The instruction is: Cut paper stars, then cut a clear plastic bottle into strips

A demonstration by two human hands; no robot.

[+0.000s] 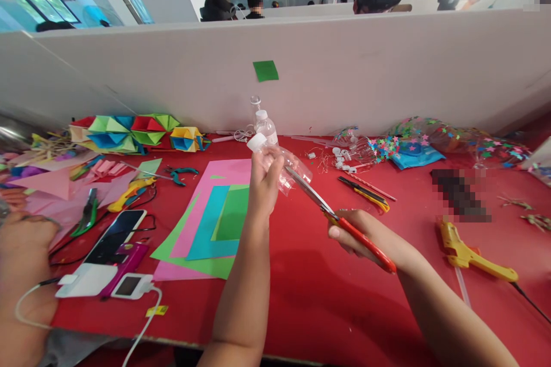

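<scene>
My left hand is closed around the neck end of a clear plastic bottle piece with a white cap, tilted so its cut end points right. In my right hand is a pair of scissors with red handles. Its blades reach up to the bottle piece and seem to meet its lower edge; whether they are apart I cannot tell. Just behind, a whole clear bottle with a white cap stands by the partition. Below my left hand lie sheets of green, blue and pink paper.
A yellow glue gun and a cutter knife lie at right. Star-decorated bottle pieces line the back. Folded paper shapes, pliers, phone and cables are left. Another person's arm rests far left. A partition rises behind.
</scene>
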